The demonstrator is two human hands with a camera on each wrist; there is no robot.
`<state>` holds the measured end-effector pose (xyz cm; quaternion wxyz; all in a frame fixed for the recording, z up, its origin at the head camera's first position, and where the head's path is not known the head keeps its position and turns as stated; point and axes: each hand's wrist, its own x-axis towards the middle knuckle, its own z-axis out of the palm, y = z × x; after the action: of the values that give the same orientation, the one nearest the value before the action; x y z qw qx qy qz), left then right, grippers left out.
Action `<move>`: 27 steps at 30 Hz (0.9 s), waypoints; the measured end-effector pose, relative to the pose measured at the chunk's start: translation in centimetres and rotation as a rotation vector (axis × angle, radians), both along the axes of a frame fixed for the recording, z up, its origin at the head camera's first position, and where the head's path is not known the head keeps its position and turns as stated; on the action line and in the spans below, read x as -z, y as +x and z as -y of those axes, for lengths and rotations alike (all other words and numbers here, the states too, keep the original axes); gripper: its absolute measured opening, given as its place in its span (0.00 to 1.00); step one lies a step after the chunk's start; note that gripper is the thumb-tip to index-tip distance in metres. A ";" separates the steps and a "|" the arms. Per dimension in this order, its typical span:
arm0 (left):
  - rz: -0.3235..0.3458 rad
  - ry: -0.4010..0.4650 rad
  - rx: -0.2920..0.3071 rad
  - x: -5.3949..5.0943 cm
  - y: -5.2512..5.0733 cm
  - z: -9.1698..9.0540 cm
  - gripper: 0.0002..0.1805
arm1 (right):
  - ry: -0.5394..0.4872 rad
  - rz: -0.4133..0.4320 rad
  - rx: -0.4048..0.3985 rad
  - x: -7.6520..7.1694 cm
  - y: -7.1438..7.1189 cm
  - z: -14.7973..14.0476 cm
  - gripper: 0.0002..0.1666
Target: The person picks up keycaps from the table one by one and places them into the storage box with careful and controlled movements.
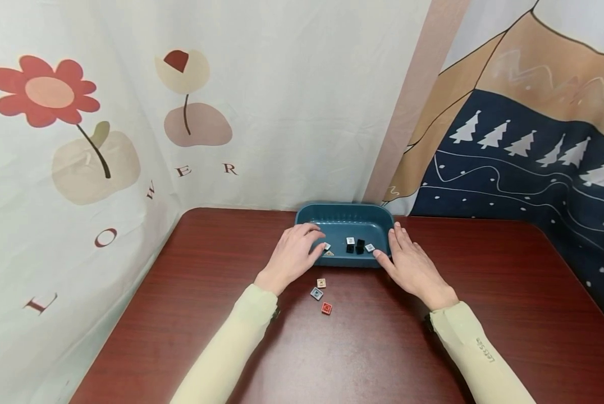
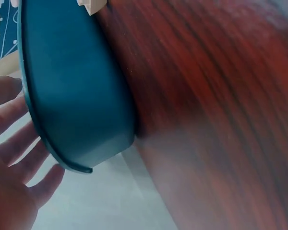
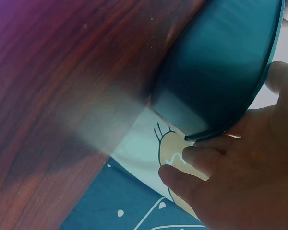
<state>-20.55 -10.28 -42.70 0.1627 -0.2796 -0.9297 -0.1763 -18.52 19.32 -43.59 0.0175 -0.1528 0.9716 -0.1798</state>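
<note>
A dark teal tray [image 1: 344, 212] stands at the back edge of the table, between both hands. My left hand [image 1: 291, 251] is at its left end, fingers loosely bent over the rim and thumb by the front wall. In the left wrist view, the fingers of that hand [image 2: 14, 158] are spread along the rim. My right hand [image 1: 410, 261] lies against the right end with nearly straight fingers, its thumb at the front rim. Inside the tray are several small square pieces, among them a white one [image 1: 350, 240], a black one [image 1: 360, 246] and a beige one [image 1: 329, 253].
In front of the tray, a beige piece [image 1: 321, 283], a blue-grey piece [image 1: 316, 293] and a red piece [image 1: 326, 308] lie on the dark red wooden table [image 1: 373, 348]. Printed curtains [image 1: 292, 101] hang behind the table and along its sides.
</note>
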 end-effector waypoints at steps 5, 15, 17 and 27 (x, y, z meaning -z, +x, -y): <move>-0.044 0.001 0.031 -0.3 0.8 0.2 0.13 | 0.004 0.001 0.002 -0.1 0.0 0.0 0.52; -0.113 -0.024 0.089 -1.0 2.6 0.1 0.15 | 0.004 -0.014 -0.002 -0.2 0.1 0.0 0.52; -0.121 -0.032 0.099 -1.2 2.9 -0.1 0.16 | 0.004 -0.014 -0.003 -0.2 0.1 0.0 0.52; -0.155 -0.084 0.172 -1.4 4.5 -0.4 0.21 | 0.007 0.002 0.004 -0.1 0.0 0.0 0.52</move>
<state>-16.04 -9.85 -41.27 0.2066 -0.3778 -0.8934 -0.1284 -18.56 19.35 -43.48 0.0187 -0.1504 0.9726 -0.1765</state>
